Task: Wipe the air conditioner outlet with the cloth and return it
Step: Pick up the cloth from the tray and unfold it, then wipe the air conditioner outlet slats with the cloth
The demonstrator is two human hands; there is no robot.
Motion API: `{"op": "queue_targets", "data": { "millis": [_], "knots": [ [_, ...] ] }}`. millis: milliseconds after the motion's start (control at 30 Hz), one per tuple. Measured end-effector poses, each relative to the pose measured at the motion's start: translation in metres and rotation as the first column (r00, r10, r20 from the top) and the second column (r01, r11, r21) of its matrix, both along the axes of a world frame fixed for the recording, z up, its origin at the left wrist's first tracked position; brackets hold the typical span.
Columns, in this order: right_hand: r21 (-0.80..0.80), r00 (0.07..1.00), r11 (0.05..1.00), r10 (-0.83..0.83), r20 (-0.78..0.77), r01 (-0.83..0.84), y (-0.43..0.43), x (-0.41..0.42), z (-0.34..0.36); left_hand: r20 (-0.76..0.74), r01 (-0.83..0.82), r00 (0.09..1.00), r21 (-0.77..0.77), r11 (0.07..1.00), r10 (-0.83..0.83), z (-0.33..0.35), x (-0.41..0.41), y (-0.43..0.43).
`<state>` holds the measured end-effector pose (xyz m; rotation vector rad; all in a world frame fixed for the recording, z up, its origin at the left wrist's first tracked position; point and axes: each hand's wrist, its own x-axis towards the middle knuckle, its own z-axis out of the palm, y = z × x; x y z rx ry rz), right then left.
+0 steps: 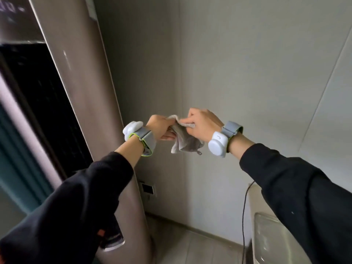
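A small grey cloth [183,141] hangs between my two hands in front of the wall, to the right of the air conditioner. My left hand [161,127] grips its upper left edge. My right hand [203,123] pinches its upper right edge, so the cloth is bunched at the top and droops below. The tall bronze floor-standing air conditioner [82,77] fills the left side. Its dark vertical outlet [43,103] runs down its front, left of both hands. Both wrists carry white devices on grey straps.
A pale wall [247,73] stands straight ahead. A wall socket [148,188] sits low beside the air conditioner. A black cable [244,216] hangs down at the right next to a beige piece of furniture with a clear container [266,239] on it.
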<state>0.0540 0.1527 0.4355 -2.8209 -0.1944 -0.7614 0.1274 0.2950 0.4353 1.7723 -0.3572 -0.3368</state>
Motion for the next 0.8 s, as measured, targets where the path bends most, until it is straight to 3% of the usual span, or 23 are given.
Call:
{"op": "queue_targets", "data": {
  "millis": [100,233,367,567,800],
  "knots": [
    [-0.089,0.999,0.996,0.031,0.024,-0.028,0.036,0.001,0.016,-0.008,-0.044,0.999,-0.108,0.993,0.043,0.021,0.001,0.027],
    [-0.088,0.992,0.995,0.057,0.115,-0.047,0.077,0.001,0.027,0.075,-0.054,0.995,-0.117,0.992,0.063,0.032,-0.002,0.064],
    [0.124,0.972,0.983,0.107,0.209,-0.135,0.111,0.008,0.033,0.073,-0.054,0.995,-0.161,0.986,0.067,0.041,-0.005,0.098],
    [0.356,0.982,0.921,0.106,0.155,-0.156,0.169,0.031,0.034,0.088,-0.075,0.992,-0.192,0.978,0.093,0.065,-0.005,0.151],
    [0.225,0.928,0.94,0.175,0.328,-0.257,0.234,0.051,0.046,0.181,-0.121,0.974,-0.086,0.989,0.135,0.081,0.015,0.227]
  ]
}}
